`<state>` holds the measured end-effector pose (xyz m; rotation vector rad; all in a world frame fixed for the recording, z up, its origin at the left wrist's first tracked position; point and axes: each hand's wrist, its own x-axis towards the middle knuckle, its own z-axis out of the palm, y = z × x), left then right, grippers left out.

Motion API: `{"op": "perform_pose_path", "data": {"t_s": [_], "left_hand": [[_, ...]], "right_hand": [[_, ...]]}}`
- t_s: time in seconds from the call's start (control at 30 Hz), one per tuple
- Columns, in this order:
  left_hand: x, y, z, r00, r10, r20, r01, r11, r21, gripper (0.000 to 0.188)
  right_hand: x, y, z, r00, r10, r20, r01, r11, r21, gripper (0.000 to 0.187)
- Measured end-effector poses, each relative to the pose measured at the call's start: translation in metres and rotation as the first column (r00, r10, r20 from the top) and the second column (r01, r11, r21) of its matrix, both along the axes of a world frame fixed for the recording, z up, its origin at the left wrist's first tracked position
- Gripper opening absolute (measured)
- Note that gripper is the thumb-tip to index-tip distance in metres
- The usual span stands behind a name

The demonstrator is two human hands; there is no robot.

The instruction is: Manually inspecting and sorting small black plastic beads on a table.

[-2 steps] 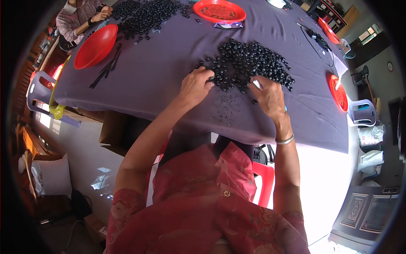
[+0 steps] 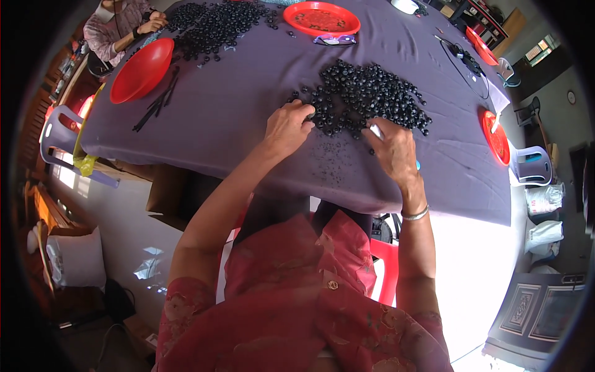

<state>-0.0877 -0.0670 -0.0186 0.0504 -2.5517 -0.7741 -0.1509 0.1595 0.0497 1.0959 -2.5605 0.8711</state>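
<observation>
A loose pile of shiny black round beads (image 2: 372, 90) lies on the purple cloth in front of me. At its near left edge, my left hand (image 2: 289, 129) is closed in a pinch, with what looks like a black bead between thumb and forefinger. My right hand (image 2: 395, 147), wearing a silver bangle (image 2: 416, 214), is closed around a small white tool (image 2: 376, 131) at the pile's near edge. Most of that tool is hidden by the fingers; a bit of blue shows by the wrist. Dark crumbs (image 2: 331, 162) are scattered on the cloth between my hands.
Red plastic trays stand far ahead (image 2: 321, 18) and at the right edge (image 2: 494, 137). A red bowl (image 2: 142, 71) tilts at the left beside dark strips (image 2: 157, 104). A larger bead heap (image 2: 217, 26) lies near another person's hands (image 2: 152, 23). Black cables (image 2: 465, 57) lie at the right.
My right hand has shifted slightly down, toward me, with the white tool in it. My left hand stays almost where it was, still pinched at the pile's edge.
</observation>
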Motion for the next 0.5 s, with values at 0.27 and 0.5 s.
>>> {"op": "perform_pose_path", "data": {"t_s": [0.27, 0.5], "left_hand": [[0.002, 0.003, -0.006, 0.979, -0.056, -0.196, 0.012, 0.976, -0.217, 0.018], [0.038, 0.023, 0.025, 0.955, -0.27, -0.123, 0.231, 0.417, 0.879, 0.017]], "right_hand": [[0.021, -0.006, -0.009, 0.984, 0.08, 0.157, -0.055, 0.986, -0.157, 0.015], [0.036, -0.013, -0.009, 0.862, 0.314, 0.399, -0.1, 0.875, -0.473, 0.026]]}}
